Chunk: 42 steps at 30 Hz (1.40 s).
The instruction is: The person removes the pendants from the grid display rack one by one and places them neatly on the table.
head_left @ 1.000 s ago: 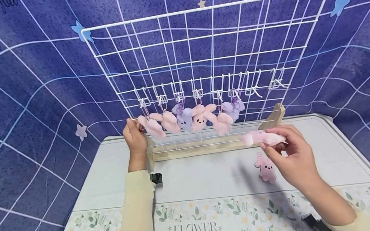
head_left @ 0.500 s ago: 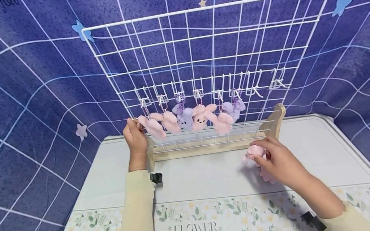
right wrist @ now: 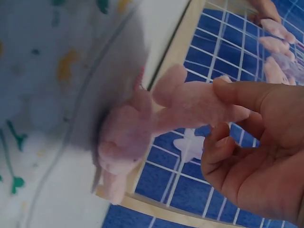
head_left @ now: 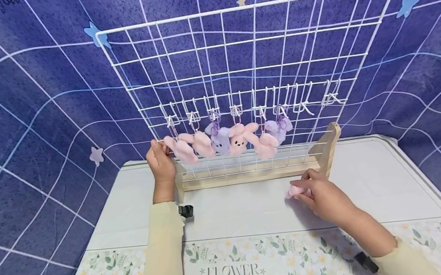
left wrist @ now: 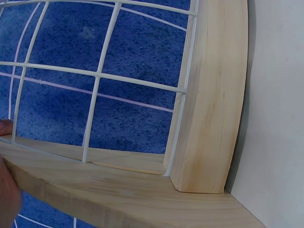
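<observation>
At the left end of the white wire grid rack [head_left: 249, 5], my left hand [head_left: 161, 163] grips its wooden side support [head_left: 180, 186]. In the left wrist view, fingertips [left wrist: 6, 127] show on either side of the wood. My right hand [head_left: 326, 196] is low over the table, in front of the rack's right end. Between thumb and fingers it pinches a pink plush bunny keychain [right wrist: 192, 104]. Beside it on the table lies another pink plush keychain [right wrist: 121, 137], hidden behind the hand in the head view. Several pink and purple plush keychains [head_left: 237, 140] hang in a row from white hooks.
Two bare hooks [head_left: 303, 107] are at the right end of the row. A wooden foot [head_left: 329, 146] and crossbar [head_left: 239, 179] carry the grid. The white table mat [head_left: 231, 218] has a floral front strip. Behind hangs a blue patterned cloth [head_left: 48, 125].
My right hand has come down and slightly left with the pink plush, from above the table to near its surface, covering the plush lying there. My left hand stays put.
</observation>
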Tool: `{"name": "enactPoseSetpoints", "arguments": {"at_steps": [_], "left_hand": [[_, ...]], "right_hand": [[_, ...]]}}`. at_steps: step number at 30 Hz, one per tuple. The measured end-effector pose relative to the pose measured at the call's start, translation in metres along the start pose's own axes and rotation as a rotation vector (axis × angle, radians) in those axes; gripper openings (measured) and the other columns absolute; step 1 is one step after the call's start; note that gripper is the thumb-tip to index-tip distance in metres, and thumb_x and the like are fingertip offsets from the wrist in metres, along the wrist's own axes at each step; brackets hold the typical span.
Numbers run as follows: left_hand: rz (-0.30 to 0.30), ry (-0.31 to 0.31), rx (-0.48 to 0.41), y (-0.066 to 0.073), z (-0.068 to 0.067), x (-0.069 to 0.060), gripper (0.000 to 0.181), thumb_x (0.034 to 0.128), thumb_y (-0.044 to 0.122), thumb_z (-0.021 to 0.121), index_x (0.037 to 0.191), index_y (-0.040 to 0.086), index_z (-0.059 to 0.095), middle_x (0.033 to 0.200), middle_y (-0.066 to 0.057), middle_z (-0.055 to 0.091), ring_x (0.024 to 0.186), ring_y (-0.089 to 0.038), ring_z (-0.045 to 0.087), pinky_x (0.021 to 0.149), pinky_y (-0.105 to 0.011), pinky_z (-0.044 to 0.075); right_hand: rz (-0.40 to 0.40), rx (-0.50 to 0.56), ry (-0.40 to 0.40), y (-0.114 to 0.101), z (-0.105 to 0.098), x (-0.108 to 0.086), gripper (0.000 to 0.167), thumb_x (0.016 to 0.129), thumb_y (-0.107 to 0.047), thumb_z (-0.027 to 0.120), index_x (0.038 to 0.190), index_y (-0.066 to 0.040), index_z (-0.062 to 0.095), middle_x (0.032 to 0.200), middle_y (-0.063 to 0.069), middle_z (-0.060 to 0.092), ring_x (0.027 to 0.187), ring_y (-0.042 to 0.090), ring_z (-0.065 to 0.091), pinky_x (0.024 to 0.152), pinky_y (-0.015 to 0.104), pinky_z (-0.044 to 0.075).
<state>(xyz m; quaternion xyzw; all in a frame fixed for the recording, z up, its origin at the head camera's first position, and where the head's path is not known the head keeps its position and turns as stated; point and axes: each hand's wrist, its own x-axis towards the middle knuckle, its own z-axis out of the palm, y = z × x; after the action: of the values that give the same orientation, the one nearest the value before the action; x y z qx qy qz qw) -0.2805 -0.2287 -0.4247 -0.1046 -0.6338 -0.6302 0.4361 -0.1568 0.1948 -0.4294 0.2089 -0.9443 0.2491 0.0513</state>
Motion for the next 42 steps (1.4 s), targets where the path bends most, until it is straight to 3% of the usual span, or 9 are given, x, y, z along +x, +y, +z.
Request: {"name": "enactPoseSetpoints", "arguments": {"at_steps": [4,10,19,25,29,34,36,42], "left_hand": [[-0.007,0.004,-0.004,-0.001,0.000,0.000,0.059,0.1154,0.026,0.031,0.070,-0.011,0.033,0.064,0.014,0.040,0.054,0.000,0.035,0.050,-0.015,0.028],[-0.004,0.003,-0.008,0.000,0.000,0.000,0.059,0.1154,0.025,0.031,0.069,-0.011,0.032,0.063,0.014,0.039,0.054,0.000,0.034,0.050,-0.015,0.027],[-0.010,0.006,-0.012,0.000,0.000,0.000,0.059,0.1157,0.025,0.031,0.070,-0.012,0.032,0.063,0.014,0.040,0.054,0.000,0.034,0.050,-0.014,0.027],[-0.022,0.013,-0.032,0.001,0.001,-0.001,0.054,0.1155,0.022,0.031,0.067,-0.002,0.034,0.063,0.014,0.041,0.054,0.001,0.035,0.050,-0.014,0.028],[-0.024,0.003,-0.046,-0.001,0.001,-0.002,0.055,0.1159,0.025,0.032,0.068,-0.001,0.034,0.064,0.014,0.041,0.054,0.001,0.035,0.050,-0.014,0.027],[-0.010,0.004,-0.030,-0.001,0.001,-0.002,0.059,0.1160,0.026,0.031,0.069,-0.010,0.032,0.063,0.013,0.040,0.054,0.000,0.034,0.050,-0.015,0.027],[0.000,0.006,-0.021,-0.001,0.001,-0.001,0.060,0.1159,0.025,0.031,0.069,-0.012,0.032,0.063,0.013,0.039,0.054,0.000,0.034,0.050,-0.015,0.026],[0.003,0.010,-0.012,-0.003,0.000,0.000,0.058,0.1155,0.023,0.032,0.069,-0.012,0.031,0.063,0.013,0.039,0.053,0.000,0.033,0.050,-0.015,0.026]], "right_hand": [[-0.054,-0.076,0.028,0.003,0.008,-0.001,0.033,0.086,-0.014,0.087,0.118,-0.010,0.080,0.098,-0.001,0.060,0.074,0.004,0.051,0.065,0.027,0.049],[-0.024,-0.087,0.015,0.005,0.013,-0.003,0.031,0.081,-0.013,0.091,0.111,-0.013,0.083,0.094,-0.005,0.064,0.075,0.004,0.054,0.067,0.030,0.053],[0.028,-0.026,-0.156,0.001,0.015,-0.004,0.035,0.076,-0.007,0.092,0.109,-0.006,0.082,0.085,-0.005,0.058,0.073,0.007,0.047,0.064,0.022,0.043],[0.025,0.053,-0.255,-0.004,0.013,-0.007,0.034,0.077,-0.007,0.091,0.109,-0.005,0.081,0.083,-0.006,0.057,0.075,0.005,0.047,0.065,0.022,0.043],[0.013,0.010,-0.225,-0.005,0.013,-0.006,0.015,0.080,-0.009,0.089,0.089,-0.014,0.078,0.080,-0.008,0.054,0.072,0.005,0.046,0.063,0.021,0.042],[-0.001,-0.013,-0.155,-0.009,0.017,-0.006,0.028,0.083,-0.010,0.079,0.071,-0.023,0.057,0.073,-0.008,0.048,0.064,0.004,0.042,0.058,0.021,0.036],[0.014,0.042,-0.120,-0.013,0.019,-0.003,0.024,0.085,-0.010,0.076,0.074,-0.022,0.057,0.073,-0.008,0.048,0.065,0.004,0.043,0.058,0.021,0.036],[0.079,0.365,-0.033,-0.026,0.024,0.012,0.008,0.094,-0.009,0.073,0.098,-0.011,0.067,0.080,-0.002,0.058,0.071,0.008,0.051,0.060,0.022,0.045]]}}
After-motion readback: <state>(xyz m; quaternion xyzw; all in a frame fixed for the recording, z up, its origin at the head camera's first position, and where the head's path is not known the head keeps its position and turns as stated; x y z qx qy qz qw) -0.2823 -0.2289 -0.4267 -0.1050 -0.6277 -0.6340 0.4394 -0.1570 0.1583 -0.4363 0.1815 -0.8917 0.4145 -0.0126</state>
